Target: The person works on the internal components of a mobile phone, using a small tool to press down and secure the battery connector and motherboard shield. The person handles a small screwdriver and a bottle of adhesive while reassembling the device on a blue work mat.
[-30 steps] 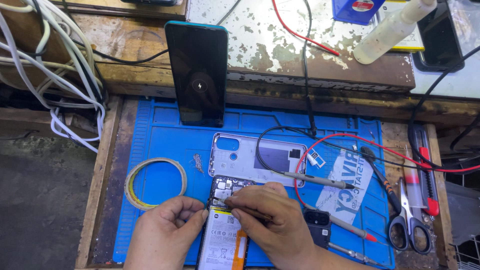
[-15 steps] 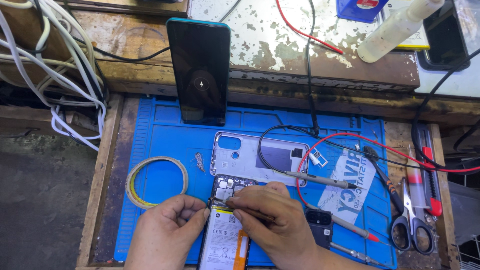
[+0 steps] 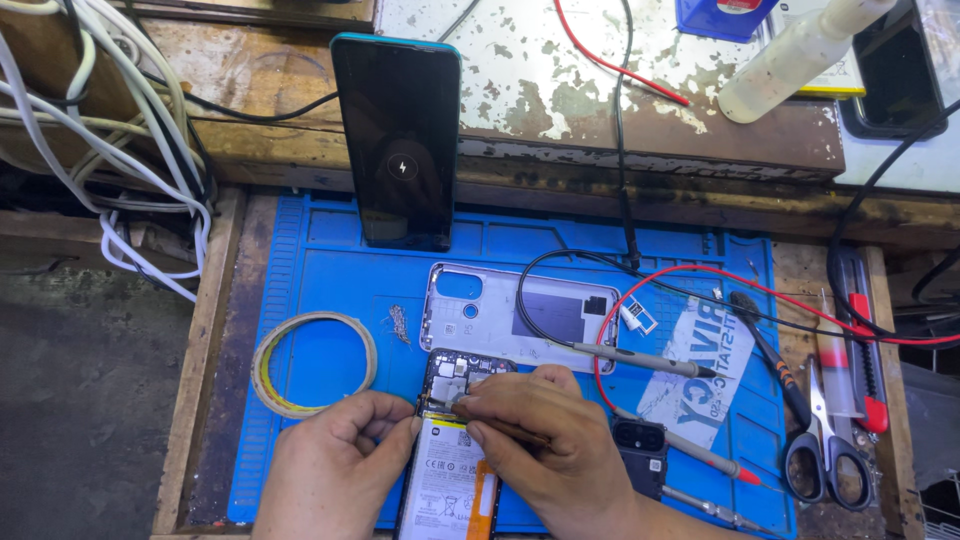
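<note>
An opened phone with its white battery and circuit board exposed lies on the blue work mat near the front edge. My left hand steadies the phone's left side. My right hand grips a thin tool whose tip rests on the board near the top of the phone. The phone's pale back cover lies face down just behind it.
A dark phone leans upright at the mat's back edge. A tape ring lies left. Red and black probe leads, scissors, a small camera-module part and a screwdriver lie right. White cables hang at the left.
Both hands stay on the phone. The right hand has shifted the tool tip only slightly on the board.
</note>
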